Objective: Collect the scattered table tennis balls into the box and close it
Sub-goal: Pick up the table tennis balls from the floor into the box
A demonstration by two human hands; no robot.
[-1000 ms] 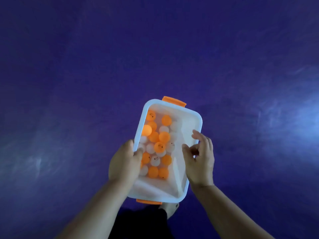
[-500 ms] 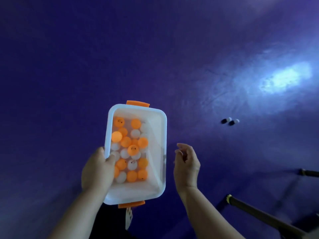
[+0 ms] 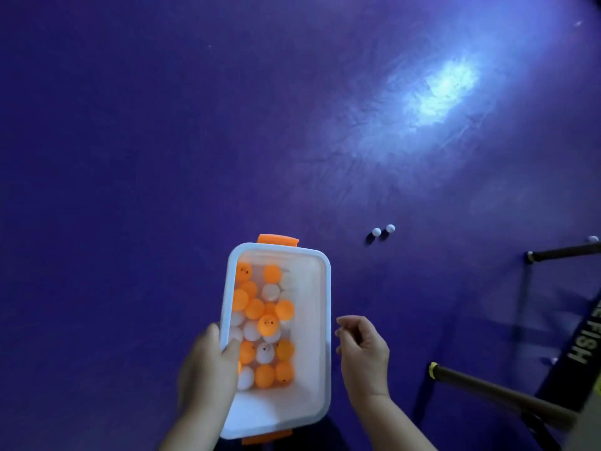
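I hold the box [image 3: 322,320] up over the purple floor [image 3: 162,157] with my left hand [image 3: 208,369], which clamps the box's left rim at about 8 o'clock, thumb hooked inside against the wall and the other fingers hidden beneath. The box is white with orange latches [image 3: 278,239] at its far and near ends, and it has no lid on. Inside it, orange and white balls [image 3: 260,320] crowd the left half, some stacked on others; the right half shows bare white floor. My right hand [image 3: 364,353] hangs just right of the box, at 3 o'clock from it, apart from the rim, fingers loosely curled and holding nothing that I can see. Two white balls [image 3: 376,231] lie on the floor touching or nearly touching each other, at 1 o'clock from the box and well apart from it. Another white ball [image 3: 593,238] sits at the far right edge, just above a dark bar [image 3: 566,251]. A second dark bar [image 3: 487,390] with a yellow band runs across the lower right, beside a dark panel with pale lettering [image 3: 585,343].
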